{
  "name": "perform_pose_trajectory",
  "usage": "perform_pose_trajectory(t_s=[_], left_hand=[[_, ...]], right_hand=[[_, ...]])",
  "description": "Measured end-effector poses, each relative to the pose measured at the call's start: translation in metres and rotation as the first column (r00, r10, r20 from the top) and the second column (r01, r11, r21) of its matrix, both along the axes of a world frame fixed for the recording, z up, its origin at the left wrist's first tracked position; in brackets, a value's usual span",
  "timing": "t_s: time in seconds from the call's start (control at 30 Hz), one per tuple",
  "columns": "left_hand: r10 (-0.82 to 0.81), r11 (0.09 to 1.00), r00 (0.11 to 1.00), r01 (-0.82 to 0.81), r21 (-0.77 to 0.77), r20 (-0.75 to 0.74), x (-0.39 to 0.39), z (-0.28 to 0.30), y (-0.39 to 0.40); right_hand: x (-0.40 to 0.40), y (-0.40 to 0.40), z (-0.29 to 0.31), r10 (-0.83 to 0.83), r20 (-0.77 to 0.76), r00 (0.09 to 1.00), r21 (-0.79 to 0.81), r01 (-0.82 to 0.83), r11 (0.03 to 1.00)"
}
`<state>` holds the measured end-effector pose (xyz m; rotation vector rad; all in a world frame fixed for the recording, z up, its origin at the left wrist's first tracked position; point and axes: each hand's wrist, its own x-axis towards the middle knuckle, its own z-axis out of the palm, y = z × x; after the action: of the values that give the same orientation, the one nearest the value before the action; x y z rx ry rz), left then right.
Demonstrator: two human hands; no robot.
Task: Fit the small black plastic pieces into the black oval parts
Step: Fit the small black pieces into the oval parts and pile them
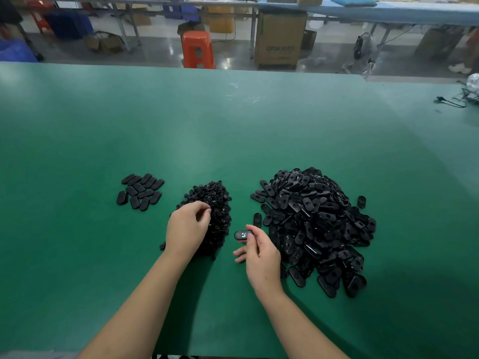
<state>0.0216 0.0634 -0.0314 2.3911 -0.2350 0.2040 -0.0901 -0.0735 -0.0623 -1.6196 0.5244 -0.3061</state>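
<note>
A heap of small black plastic pieces (pixel 216 203) lies at the middle of the green table (pixel 233 125). My left hand (pixel 188 226) rests on the heap's left side, its fingers curled and pinching at the pieces; what they hold is hidden. To the right lies a large pile of black oval parts (pixel 316 224). My right hand (pixel 261 257) pinches one black oval part (pixel 242 235) between the two heaps, hollow side up. A flat group of several oval parts (pixel 141 191), smooth side up, lies at the left.
A stray oval part (pixel 361 201) lies just right of the big pile. Black cables (pixel 456 99) lie at the table's far right edge. Beyond the table's far edge stand an orange stool (pixel 198 49) and a cardboard box (pixel 280 40).
</note>
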Motion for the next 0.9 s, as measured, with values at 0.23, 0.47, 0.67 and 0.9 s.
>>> perform_pose_trajectory(t_s=[0.23,0.47,0.67,0.9], left_hand=[[-0.187,0.841,0.927,-0.019,-0.540,-0.325,-0.019,0.004,-0.013],[-0.294,0.675,0.863,-0.117,-0.728,-0.411,-0.035,-0.002,-0.025],[-0.306,0.664,0.842,-0.146,-0.734,-0.444,-0.038,0.000,-0.030],[-0.355,0.593,0.801,-0.205,-0.778,-0.482,-0.043,0.007,-0.036]], right_hand=[[-0.001,0.000,-0.001,-0.010,0.025,1.000,0.017,0.010,1.000],[-0.001,0.001,0.001,-0.035,0.039,0.999,0.039,0.033,0.999],[-0.001,0.000,0.003,-0.035,0.036,0.999,0.032,0.033,0.999],[-0.001,0.000,0.003,-0.039,0.029,0.999,0.025,0.039,0.999]])
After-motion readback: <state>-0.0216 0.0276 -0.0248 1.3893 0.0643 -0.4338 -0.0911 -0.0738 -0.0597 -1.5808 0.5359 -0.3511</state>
